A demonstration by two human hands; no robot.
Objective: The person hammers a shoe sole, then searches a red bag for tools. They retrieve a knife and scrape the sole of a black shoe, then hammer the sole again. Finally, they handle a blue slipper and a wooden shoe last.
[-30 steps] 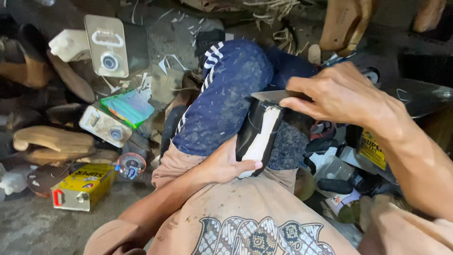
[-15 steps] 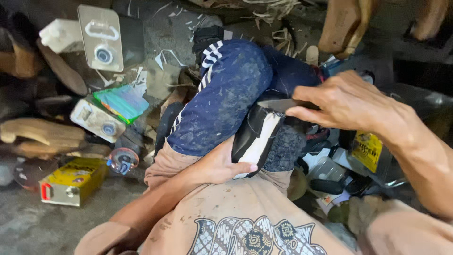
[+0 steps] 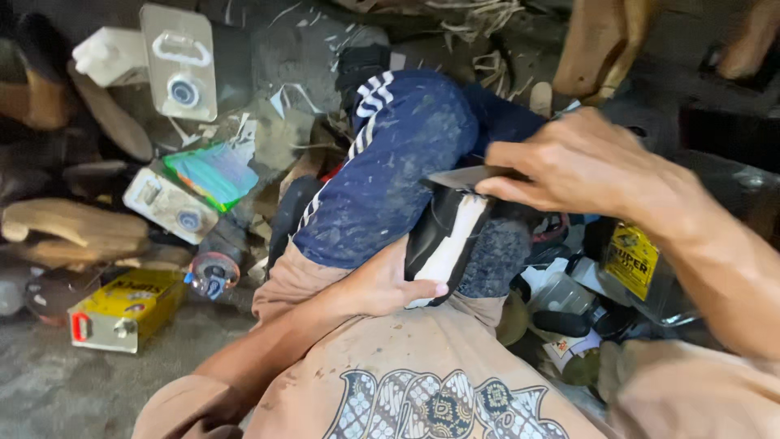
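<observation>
Both hands are closed on work held against the person's raised knee; the left hand (image 3: 382, 284) comes up from below and grips the lower end of a black shoe piece with a white inner face (image 3: 443, 244), thumb laid across its bottom edge; the right hand (image 3: 577, 167) reaches in from the right, fingers curled and pinched around a dark flat blade (image 3: 459, 176) whose tip lies on the top edge of that piece. The shoe piece stands tilted, leaning on the thigh of the blue track trousers with white side stripes (image 3: 390, 171), just beside a grey speckled surface (image 3: 500, 260) on its right. Left of the knee, on the littered floor (image 3: 49, 390), lie a yellow tin can on its side (image 3: 126, 309), a small round reel (image 3: 211, 272), a green packet (image 3: 213, 173) and a pale rectangular can (image 3: 169, 206); wooden shoe lasts (image 3: 69, 223) rest further left. A yellow-labelled package (image 3: 630, 260) sits below the right wrist, near dark clutter.
</observation>
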